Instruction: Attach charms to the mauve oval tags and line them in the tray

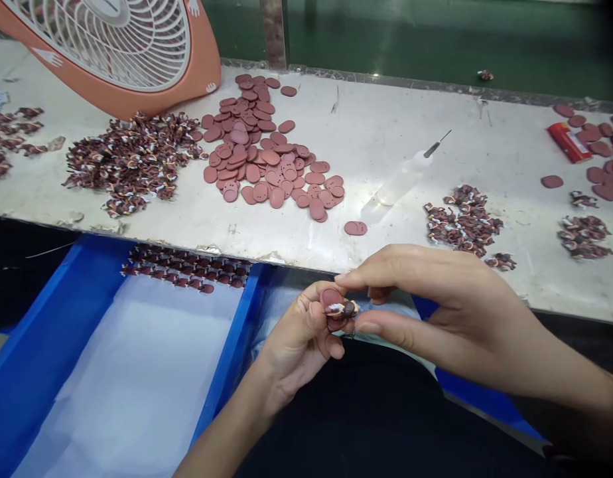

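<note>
My left hand [301, 338] is closed in a pinch on a small brown oval piece [332, 297] with a dark patterned part [342, 311] pressed against it. My right hand [436, 305] meets it from the right, thumb and forefinger closed on the same small piece. Both hands hover below the front edge of the white worktable [386, 139], above my dark lap. A heap of brown oval pieces [259, 153] lies on the table beyond. Heaps of dark patterned parts lie to its left [132, 159] and right [463, 222].
A blue tray [52, 318] lined with white sheet holds rows of finished pieces [187, 265] at its far end. An orange fan [112, 46] stands at the back left. A clear squeeze bottle with needle tip [406, 176] lies on the table. A red box [568, 141] and more ovals sit far right.
</note>
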Demonstrator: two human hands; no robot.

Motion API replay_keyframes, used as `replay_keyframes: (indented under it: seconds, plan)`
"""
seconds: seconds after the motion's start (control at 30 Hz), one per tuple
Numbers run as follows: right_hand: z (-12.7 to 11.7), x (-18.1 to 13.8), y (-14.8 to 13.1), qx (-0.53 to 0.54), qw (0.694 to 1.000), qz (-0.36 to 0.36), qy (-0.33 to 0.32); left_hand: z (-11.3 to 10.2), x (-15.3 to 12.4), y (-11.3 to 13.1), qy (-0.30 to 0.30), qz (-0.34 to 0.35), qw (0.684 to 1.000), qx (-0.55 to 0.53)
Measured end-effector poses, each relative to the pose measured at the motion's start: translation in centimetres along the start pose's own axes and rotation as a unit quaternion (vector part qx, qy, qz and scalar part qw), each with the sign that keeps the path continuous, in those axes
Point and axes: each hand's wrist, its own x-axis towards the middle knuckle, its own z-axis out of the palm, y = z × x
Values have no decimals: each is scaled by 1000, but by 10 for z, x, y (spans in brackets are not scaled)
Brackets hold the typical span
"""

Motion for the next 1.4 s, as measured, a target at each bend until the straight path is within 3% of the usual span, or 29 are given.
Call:
replay_keyframes:
  seconds: [0.47, 0.9, 1.0, 1.13, 1.23, 1.33, 1.4]
  plan:
    - [3, 0, 8, 35, 999, -13, 9, 10, -1, 2, 32, -6, 999, 7]
    - [8, 4, 17, 63, 998, -15, 12, 13, 2, -1, 111, -29, 993, -36]
    - [9, 5, 19, 78, 997, -23, 18, 9, 3, 0, 92, -18, 995, -28]
    - [13, 6, 21, 57, 996, -48, 41, 2, 3, 6, 20, -14, 1000, 12]
    - [21, 7, 23, -39, 991, -73, 104, 2, 0, 10, 63, 65, 993, 72]
    - [36, 7, 26, -169, 961, -116, 186, 9, -6, 9, 180, 210, 950, 143]
    - [48, 8, 27, -229, 935, -165, 214, 13, -9, 7, 213, 249, 928, 176]
